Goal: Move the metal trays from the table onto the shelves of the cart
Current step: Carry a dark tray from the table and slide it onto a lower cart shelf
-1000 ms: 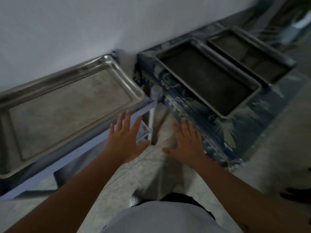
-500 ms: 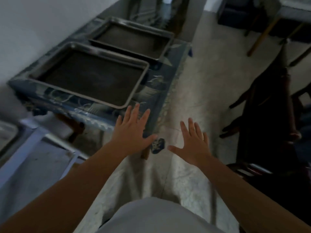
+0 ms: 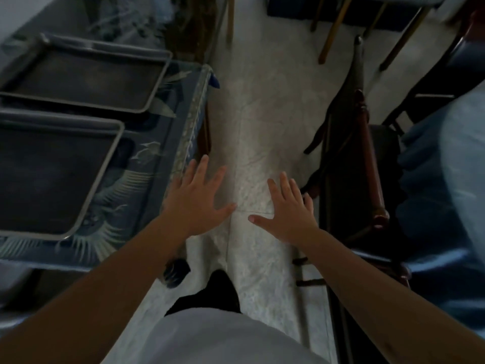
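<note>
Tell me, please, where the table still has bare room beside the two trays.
The near tray and far tray fill most of the table. Bare cloth remains in a strip between their right rims and the table's floor-side edge, widest by the near tray's right corner, close to the left hand. The gap between the trays is narrow. The right hand hangs over floor.

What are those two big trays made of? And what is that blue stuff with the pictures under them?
Near tray: looks like metal, its raised rim a dull silver-grey with a faint sheen, its flat floor dark and matte.
Far tray: the same look, thin grey rim, dull floor.
Blue table cover: perhaps cloth or printed plastic, dark blue with pale feathery drawings; the dim, blurred picture leaves it open.
</note>
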Tool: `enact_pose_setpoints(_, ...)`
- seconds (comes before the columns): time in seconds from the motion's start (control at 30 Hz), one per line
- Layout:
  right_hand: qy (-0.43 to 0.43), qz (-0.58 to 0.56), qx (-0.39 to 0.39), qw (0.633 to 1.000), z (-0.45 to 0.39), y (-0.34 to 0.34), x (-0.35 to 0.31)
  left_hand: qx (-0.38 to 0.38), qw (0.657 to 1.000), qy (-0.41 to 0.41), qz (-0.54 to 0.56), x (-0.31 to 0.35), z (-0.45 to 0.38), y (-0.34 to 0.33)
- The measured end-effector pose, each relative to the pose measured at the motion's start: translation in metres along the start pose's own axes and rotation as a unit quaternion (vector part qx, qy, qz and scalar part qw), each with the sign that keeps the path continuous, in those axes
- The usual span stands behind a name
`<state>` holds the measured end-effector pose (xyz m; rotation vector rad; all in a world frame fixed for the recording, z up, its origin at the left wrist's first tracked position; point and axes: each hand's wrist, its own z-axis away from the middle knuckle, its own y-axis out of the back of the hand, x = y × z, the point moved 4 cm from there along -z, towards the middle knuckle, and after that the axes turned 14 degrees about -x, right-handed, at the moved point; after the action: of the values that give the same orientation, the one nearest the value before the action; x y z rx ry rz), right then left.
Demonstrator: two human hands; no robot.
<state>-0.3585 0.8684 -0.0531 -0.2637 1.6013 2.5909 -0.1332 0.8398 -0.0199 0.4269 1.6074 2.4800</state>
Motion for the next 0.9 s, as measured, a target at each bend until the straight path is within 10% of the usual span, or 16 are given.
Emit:
enact_pose_setpoints(0.53, 0.019, 0.009, -0.056, 0.998, -0.268, 0.135, 0.002, -0.004, 0.999, 0.038, 0.022, -0.083, -0.24, 0.113)
enact_pose_setpoints(0.9, 0.252, 0.079, -0.116, 0.958, -0.508, 0.205, -0.095, 0.015, 0.946, 0.299, 0.126, -0.201, -0.317, 0.135)
